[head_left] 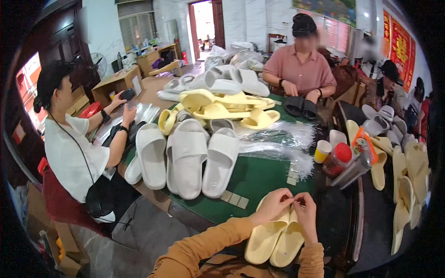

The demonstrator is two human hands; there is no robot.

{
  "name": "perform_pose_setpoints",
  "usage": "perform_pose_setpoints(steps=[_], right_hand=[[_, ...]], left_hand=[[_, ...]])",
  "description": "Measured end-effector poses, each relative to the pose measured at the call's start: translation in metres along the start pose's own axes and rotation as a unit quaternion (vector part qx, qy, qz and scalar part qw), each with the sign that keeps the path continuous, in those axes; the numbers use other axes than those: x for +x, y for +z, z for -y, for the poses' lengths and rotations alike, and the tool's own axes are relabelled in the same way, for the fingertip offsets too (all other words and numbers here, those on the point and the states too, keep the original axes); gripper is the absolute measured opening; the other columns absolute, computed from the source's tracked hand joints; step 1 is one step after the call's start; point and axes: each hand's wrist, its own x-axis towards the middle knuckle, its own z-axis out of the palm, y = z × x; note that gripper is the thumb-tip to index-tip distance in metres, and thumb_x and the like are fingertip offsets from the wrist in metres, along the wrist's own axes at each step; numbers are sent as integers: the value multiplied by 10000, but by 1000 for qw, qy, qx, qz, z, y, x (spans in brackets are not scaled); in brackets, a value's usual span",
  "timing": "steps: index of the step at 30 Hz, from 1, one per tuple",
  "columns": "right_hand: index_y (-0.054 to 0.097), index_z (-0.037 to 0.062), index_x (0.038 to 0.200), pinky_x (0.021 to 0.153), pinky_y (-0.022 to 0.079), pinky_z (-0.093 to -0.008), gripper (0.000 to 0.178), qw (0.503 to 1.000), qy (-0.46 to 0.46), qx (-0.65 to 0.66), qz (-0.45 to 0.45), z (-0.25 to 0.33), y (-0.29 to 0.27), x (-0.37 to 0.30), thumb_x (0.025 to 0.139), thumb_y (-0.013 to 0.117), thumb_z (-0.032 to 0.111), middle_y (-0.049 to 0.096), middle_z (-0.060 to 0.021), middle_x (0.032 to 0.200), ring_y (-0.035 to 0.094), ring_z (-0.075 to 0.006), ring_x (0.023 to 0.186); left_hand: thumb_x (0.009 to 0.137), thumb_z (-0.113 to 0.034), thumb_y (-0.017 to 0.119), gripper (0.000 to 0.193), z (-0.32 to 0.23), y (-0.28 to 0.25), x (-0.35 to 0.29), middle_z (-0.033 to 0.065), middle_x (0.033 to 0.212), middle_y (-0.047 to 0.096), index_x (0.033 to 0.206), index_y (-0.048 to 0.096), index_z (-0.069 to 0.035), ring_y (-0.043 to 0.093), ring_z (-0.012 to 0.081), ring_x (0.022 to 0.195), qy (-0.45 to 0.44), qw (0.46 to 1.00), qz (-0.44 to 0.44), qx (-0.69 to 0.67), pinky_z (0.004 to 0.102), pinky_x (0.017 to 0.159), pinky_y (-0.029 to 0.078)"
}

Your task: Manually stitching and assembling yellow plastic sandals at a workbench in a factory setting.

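Observation:
A pair of pale yellow slippers (280, 238) lies side by side at the near edge of the table, heels toward me. My left hand (274, 206) and my right hand (305, 213) meet above their straps, fingertips pinched together. Whatever sits between the fingers is too small to make out. Left of the hands, several large grey slippers (187, 155) stand propped up. Small square cards (235, 199) lie on the green table mat (266, 178) beside them. Bundles of thin clear plastic strands (276, 143) spread across the mat beyond my hands.
More yellow slippers (232, 109) and grey slippers (227, 79) are heaped behind. A yellow cup (322, 151), red-lidded jar (342, 155) and tumbler (354, 170) stand right. Co-workers sit at left and stand opposite, one handling black slippers (301, 107). Slippers cover the right-hand table.

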Motion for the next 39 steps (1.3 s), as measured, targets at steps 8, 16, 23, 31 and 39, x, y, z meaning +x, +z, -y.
perform_pose_setpoints(steps=[8,16,23,31,39], right_hand=[[591,8,942,690,504,-306,140,1000,-5,4,3,1,-5,1,830,650,-50,616,-85,869,617,-183,758],[599,20,936,681,510,-318,165,1000,3,-12,-7,-5,-3,0,801,660,-53,624,-94,863,627,-208,739],[569,9,914,663,467,-295,136,999,32,14,3,-2,-4,0,828,657,-49,581,-66,813,551,-163,703],[572,10,933,664,474,-297,135,1000,13,0,10,-5,-2,2,835,647,-47,597,-69,844,567,-168,709],[599,6,931,689,513,-316,147,1000,9,-8,-20,-10,-7,-2,813,673,-39,624,-111,884,625,-208,753]], left_hand=[[909,-137,685,161,-3,1,2,59,836,667,973,646,6,617,117,752,-18,1000,11,-1,288,690,503],[911,-124,670,142,-1,3,0,59,838,650,970,642,2,601,118,770,-1,1000,4,8,288,708,495],[912,-136,664,168,-3,6,3,86,824,650,963,623,19,606,134,768,-24,999,15,-23,298,703,492],[904,-150,670,177,2,4,1,85,839,651,953,632,16,606,155,763,-1,1000,2,-3,312,707,491],[907,-138,676,164,-2,9,3,75,878,685,988,666,4,638,128,807,-1,1000,13,10,285,732,511]])
